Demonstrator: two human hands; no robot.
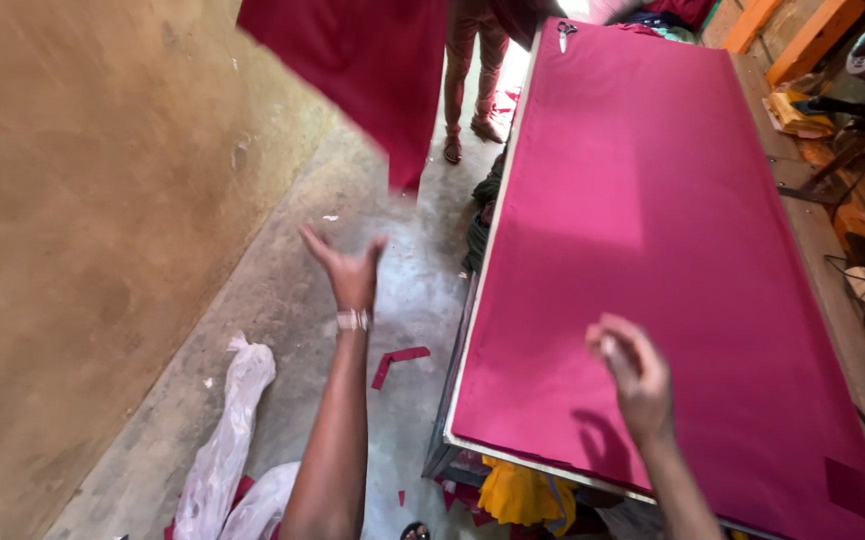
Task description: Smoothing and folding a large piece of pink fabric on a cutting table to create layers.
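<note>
1. The left hand (351, 270) is raised over the floor (283, 330), palm open and fingers spread wide, holding nothing. A band sits on its wrist.
2. Just above and beyond that hand, a dark red piece of cloth (373, 70) hangs in the air, its lower corner tapering toward the open fingers but apart from them. It looks thin and limp, with soft edges.
3. The right hand (633, 375) hovers over the near end of the table, fingers loosely curled. I cannot tell whether they pinch anything small.
4. The long table (458, 390) on the right is covered edge to edge by smooth, flat pink fabric (653, 220), likely spread this way so it lies without wrinkles.
5. Scissors (565, 32) rest at the far end of the fabric.
6. On the rough concrete floor lie a red strip (398, 362) and crumpled white plastic (238, 420), near left.
7. Another person's legs (473, 80) stand at the far end.
</note>
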